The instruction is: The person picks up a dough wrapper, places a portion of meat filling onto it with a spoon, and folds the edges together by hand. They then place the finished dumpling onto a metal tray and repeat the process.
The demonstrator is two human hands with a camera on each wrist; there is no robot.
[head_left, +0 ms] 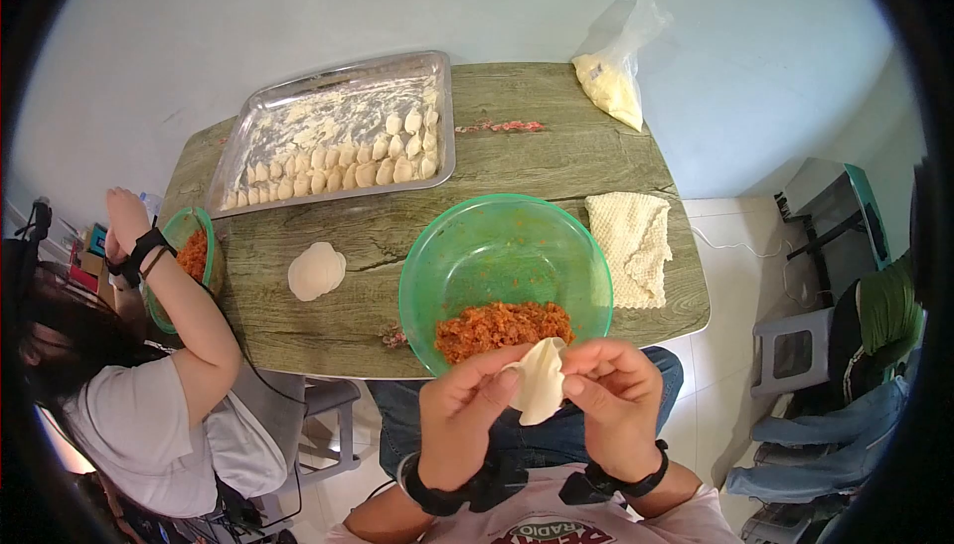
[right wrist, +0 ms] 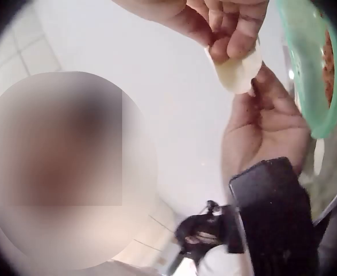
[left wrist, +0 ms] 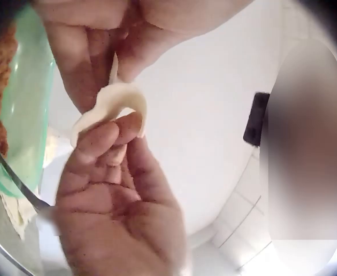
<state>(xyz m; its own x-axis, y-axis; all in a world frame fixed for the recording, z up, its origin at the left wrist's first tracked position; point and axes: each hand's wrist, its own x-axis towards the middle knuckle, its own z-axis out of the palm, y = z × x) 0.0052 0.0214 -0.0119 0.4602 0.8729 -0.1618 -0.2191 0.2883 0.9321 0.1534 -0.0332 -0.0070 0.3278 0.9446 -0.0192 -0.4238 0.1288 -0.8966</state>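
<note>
A thin, pale dough wrapper (head_left: pixel 540 383) is held up between both hands over the near rim of a green bowl (head_left: pixel 497 236) with reddish filling (head_left: pixel 497 330). My left hand (head_left: pixel 459 420) pinches its left edge between thumb and fingers, and my right hand (head_left: pixel 618 407) pinches the upper right edge. In the left wrist view the wrapper (left wrist: pixel 114 99) curves open in a loop between the fingertips. The right wrist view shows the wrapper (right wrist: pixel 239 73) with its pale, smooth face bare. Whether any filling lies inside cannot be told.
A metal tray (head_left: pixel 447 137) with rows of dumplings is at the back left. Stacked wrappers (head_left: pixel 317 272) lie left of the bowl, a cloth (head_left: pixel 631 246) right, and a bag (head_left: pixel 611 87) behind. Another person (head_left: pixel 149 415) sits at left by a smaller green bowl (head_left: pixel 162 310).
</note>
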